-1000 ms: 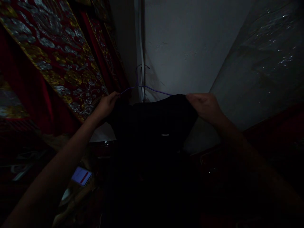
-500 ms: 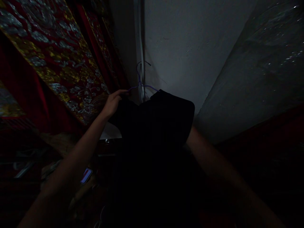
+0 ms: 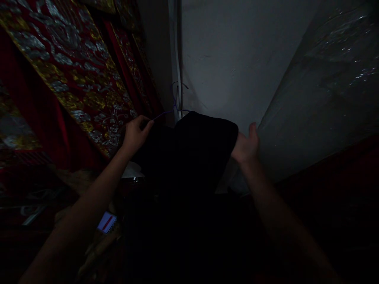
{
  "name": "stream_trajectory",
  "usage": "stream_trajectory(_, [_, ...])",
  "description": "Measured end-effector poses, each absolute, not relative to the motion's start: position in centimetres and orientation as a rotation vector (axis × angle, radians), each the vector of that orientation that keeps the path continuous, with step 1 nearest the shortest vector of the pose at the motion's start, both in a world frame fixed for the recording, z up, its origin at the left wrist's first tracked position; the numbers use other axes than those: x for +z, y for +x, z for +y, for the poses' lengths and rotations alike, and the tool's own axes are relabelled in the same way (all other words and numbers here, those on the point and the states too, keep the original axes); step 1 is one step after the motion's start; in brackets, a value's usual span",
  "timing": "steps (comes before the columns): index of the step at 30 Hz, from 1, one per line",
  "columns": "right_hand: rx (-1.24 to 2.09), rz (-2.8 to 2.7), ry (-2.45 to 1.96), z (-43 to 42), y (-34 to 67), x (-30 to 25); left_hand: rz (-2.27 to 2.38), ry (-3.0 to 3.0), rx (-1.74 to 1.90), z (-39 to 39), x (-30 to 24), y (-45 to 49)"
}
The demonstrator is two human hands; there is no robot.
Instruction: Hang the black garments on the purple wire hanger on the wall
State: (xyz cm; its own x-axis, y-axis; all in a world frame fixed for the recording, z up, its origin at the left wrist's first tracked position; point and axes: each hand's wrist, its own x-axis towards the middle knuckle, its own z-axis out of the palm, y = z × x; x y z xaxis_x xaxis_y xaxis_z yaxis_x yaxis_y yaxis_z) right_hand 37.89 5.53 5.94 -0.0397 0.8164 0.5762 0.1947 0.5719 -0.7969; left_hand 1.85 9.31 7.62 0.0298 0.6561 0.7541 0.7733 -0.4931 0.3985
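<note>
A black short-sleeved shirt hangs on a thin purple hanger. The hanger's hook is up against a narrow pale strip on the wall. At the shirt's left shoulder, my left hand is closed, pinching the cloth beside the hanger's arm. My right hand is at the sleeve on the right, palm turned up and thumb stretched away. Its other fingers go out of sight into or behind the sleeve opening. Darkness hides the lower part of the shirt.
Red cloth with gold and silver ornament hangs on the left. Behind the shirt is a pale wall, with shiny clear sheeting to the right. A lit phone lies low on the left among dim clutter.
My right hand has come out of the sleeve as far as the palm and thumb. The shirt has shifted slightly left and bunched, and my left hand has moved slightly down and left.
</note>
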Motion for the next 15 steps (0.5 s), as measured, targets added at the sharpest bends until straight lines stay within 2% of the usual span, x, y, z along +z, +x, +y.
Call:
stream_trajectory(3, [0.648, -1.554, -0.786, 5.5, 38.3, 7.5, -1.562, -2.104, -1.495, 9.9, 8.0, 2.7])
stream_trajectory(9, [0.527, -1.51, -0.883, 1.7, 35.3, 9.5, -1.462, -2.096, -1.665, 10.8, 8.2, 3.7])
stream_trajectory(15, [1.032, -1.827, -0.67, 1.5, 33.1, 4.2, -1.313, -2.101, -1.732, 9.2, 5.9, 3.8])
